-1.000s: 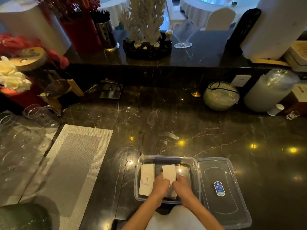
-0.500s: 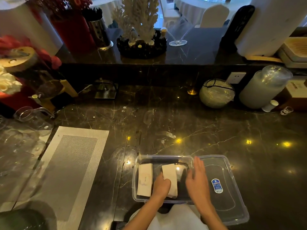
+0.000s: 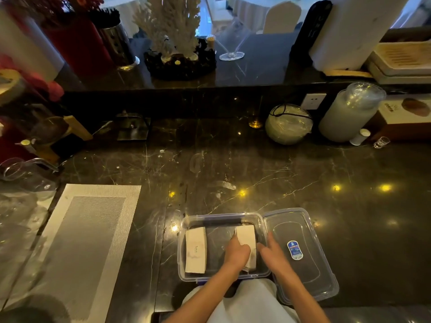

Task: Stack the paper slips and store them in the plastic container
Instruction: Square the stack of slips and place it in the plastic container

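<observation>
A clear plastic container [image 3: 217,216] stands open at the counter's near edge. Inside it on the left lies one stack of white paper slips [image 3: 196,250], its top slip printed with a small word. A second stack of slips [image 3: 246,235] lies in the right half. My left hand [image 3: 236,252] grips this stack from its left side, index finger along the edge. My right hand [image 3: 272,252] rests inside the right wall, its thumb touching the stack's right edge and its fingers stretched out. The stack's near end is hidden by my hands.
The clear lid [image 3: 303,271] with a blue sticker lies right beside the container. A woven placemat [image 3: 88,241] lies to the left, glassware [image 3: 25,173] beyond it. At the back stand a round glass jar [image 3: 289,124], a sleeve of cups [image 3: 347,113] and a raised ledge with decorations.
My right hand went from the stack out over the container's right rim and lid, then came back against the right stack. My left hand stayed on that stack.
</observation>
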`<act>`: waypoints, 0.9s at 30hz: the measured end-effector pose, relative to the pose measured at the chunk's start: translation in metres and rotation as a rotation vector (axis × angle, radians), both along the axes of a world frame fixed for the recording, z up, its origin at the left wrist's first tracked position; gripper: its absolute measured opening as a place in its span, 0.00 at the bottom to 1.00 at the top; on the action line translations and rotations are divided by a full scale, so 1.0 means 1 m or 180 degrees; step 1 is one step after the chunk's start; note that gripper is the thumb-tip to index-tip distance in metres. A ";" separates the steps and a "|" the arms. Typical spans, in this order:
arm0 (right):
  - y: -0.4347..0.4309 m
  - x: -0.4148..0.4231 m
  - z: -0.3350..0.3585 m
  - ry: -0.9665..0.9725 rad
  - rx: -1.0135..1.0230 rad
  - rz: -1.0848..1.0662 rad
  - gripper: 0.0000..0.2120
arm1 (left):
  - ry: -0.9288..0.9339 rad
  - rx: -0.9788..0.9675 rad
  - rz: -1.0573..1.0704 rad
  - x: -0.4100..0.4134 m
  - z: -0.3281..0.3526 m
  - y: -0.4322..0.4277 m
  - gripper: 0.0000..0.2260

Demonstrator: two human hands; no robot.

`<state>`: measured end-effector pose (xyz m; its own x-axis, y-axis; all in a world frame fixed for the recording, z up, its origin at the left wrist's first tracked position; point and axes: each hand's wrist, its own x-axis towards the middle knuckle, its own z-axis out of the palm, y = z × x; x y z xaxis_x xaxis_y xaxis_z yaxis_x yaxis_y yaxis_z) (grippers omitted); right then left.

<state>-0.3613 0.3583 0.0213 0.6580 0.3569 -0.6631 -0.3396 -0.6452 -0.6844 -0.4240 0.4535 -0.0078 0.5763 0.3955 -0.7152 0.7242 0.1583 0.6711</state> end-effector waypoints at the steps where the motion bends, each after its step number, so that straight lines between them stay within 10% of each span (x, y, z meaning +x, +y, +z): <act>1: -0.001 -0.001 0.000 -0.0020 -0.0016 0.0024 0.28 | -0.0009 -0.0023 -0.0012 0.002 0.001 -0.003 0.20; 27: -0.001 -0.002 0.000 -0.0015 -0.0211 0.0249 0.32 | 0.0082 -0.0558 0.0002 0.001 -0.001 0.005 0.15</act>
